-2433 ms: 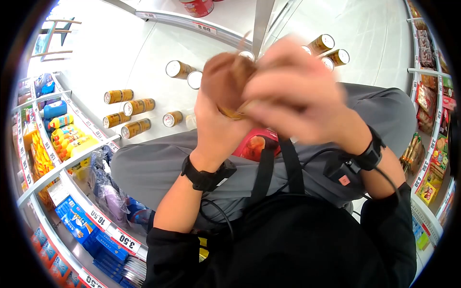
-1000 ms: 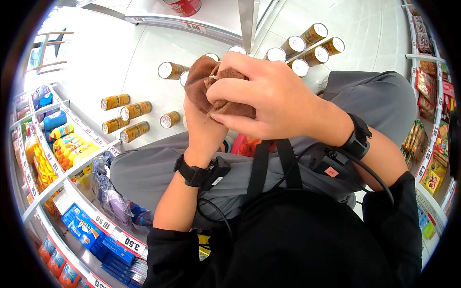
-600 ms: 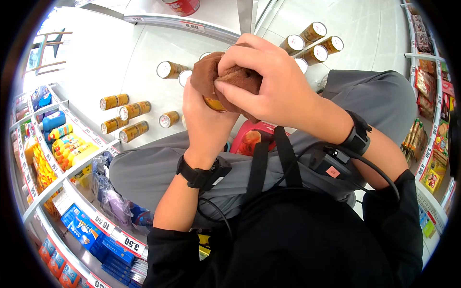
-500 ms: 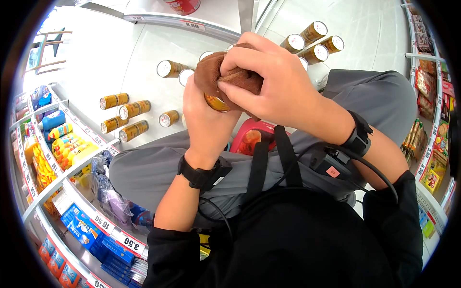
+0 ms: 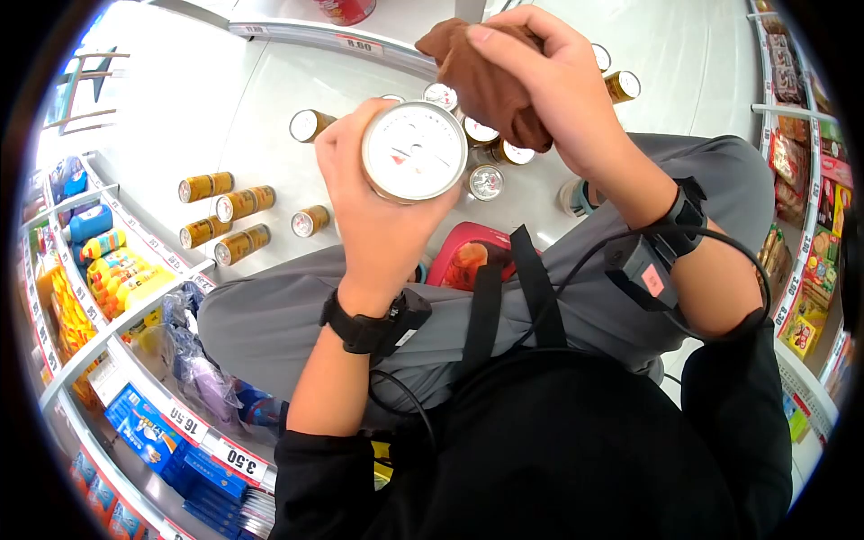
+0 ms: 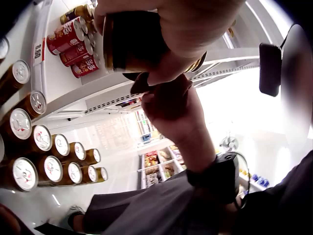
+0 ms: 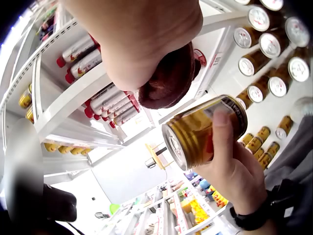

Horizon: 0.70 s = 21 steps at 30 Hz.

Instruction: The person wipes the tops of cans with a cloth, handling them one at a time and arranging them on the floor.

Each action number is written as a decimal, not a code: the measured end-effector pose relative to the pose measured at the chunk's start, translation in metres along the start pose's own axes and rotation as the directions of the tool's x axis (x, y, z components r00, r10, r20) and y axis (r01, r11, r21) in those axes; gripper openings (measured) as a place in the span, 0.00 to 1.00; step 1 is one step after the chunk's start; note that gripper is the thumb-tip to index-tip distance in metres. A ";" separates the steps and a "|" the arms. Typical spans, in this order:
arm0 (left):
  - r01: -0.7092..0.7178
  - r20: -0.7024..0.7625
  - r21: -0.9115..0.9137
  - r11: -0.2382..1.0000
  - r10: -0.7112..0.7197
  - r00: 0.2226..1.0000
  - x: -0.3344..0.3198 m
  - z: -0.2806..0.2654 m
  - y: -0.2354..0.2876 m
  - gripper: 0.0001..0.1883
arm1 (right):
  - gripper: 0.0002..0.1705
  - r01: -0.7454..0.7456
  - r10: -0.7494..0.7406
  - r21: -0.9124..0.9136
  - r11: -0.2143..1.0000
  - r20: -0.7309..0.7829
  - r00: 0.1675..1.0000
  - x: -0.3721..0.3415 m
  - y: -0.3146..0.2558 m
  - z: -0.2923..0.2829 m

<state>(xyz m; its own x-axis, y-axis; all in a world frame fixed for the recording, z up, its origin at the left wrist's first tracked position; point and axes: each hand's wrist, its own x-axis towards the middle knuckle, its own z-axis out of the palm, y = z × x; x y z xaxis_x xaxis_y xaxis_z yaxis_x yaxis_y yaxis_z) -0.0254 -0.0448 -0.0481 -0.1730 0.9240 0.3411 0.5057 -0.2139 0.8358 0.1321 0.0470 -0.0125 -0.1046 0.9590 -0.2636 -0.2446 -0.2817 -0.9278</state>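
My left hand [image 5: 382,234] grips a gold drink can [image 5: 414,148], its white end turned up toward the head camera. In the right wrist view the can's gold side [image 7: 198,129] shows, with the thumb laid along it. Apart from the can, up and to its right, my right hand [image 5: 580,103] holds a bunched brown cloth [image 5: 486,85], thumb on top. The left wrist view shows the cloth [image 6: 171,98] hanging from the right hand just beyond the can. Several more gold cans [image 7: 252,63] stand on the floor beyond the hands.
Another group of gold cans [image 5: 247,202] is on the floor at left. A white shelf edge [image 5: 396,56] crosses ahead, with red cans [image 6: 76,51] on that shelf. Stocked shelves flank both sides. Between the grey-trousered legs is a red item [image 5: 468,256] under black straps.
The cloth was pressed round the can with both hands together. My right hand has since drawn it off up and to the right, and the can's white end now shows.
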 end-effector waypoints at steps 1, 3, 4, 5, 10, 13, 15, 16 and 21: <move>0.091 0.021 -0.155 0.984 -0.089 0.996 0.000 -0.003 0.001 0.40 | 0.07 -0.002 0.002 -0.007 1.000 0.009 1.000 0.001 0.006 -0.002; 0.326 0.155 -0.527 0.785 -0.289 0.945 0.002 -0.011 0.006 0.42 | 0.13 0.204 -0.169 -0.143 0.968 0.223 0.960 0.002 0.014 -0.004; 0.332 0.172 -0.621 0.710 -0.290 0.941 0.003 -0.011 0.008 0.42 | 0.14 0.275 -0.231 -0.169 0.946 0.241 0.943 -0.003 0.017 0.000; 0.335 0.190 -0.705 0.625 -0.290 0.938 0.003 -0.012 0.009 0.42 | 0.13 0.243 -0.177 -0.211 0.947 0.290 0.941 -0.010 0.017 0.002; 0.440 0.286 -0.808 0.390 -0.393 0.874 -0.006 -0.018 0.000 0.40 | 0.09 0.583 -0.398 -0.392 0.711 0.460 0.794 -0.025 0.034 0.011; 0.480 0.323 -0.808 0.343 -0.423 0.846 -0.008 -0.023 -0.001 0.36 | 0.10 0.676 -0.449 -0.403 0.617 0.525 0.723 -0.025 0.032 0.018; 0.489 0.356 -0.838 0.244 -0.435 0.827 -0.008 -0.026 -0.002 0.34 | 0.10 0.629 -0.372 -0.436 0.644 0.539 0.755 -0.018 0.032 0.023; 0.483 0.346 -0.843 0.237 -0.449 0.824 -0.010 -0.026 -0.004 0.33 | 0.10 0.630 -0.374 -0.433 0.644 0.541 0.754 -0.017 0.033 0.025; 0.474 0.349 -0.848 0.236 -0.424 0.836 -0.013 -0.038 -0.011 0.33 | 0.12 0.268 -0.007 -0.452 0.851 0.500 0.866 -0.007 0.037 0.028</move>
<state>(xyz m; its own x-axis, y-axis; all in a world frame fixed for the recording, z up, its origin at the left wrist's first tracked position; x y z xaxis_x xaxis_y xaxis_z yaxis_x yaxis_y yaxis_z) -0.0611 -0.0662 -0.0452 -0.0637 0.9736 -0.2193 -0.6798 0.1186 0.7238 0.0964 0.0290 -0.0379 -0.5708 0.8161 -0.0900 0.1998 0.0317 -0.9793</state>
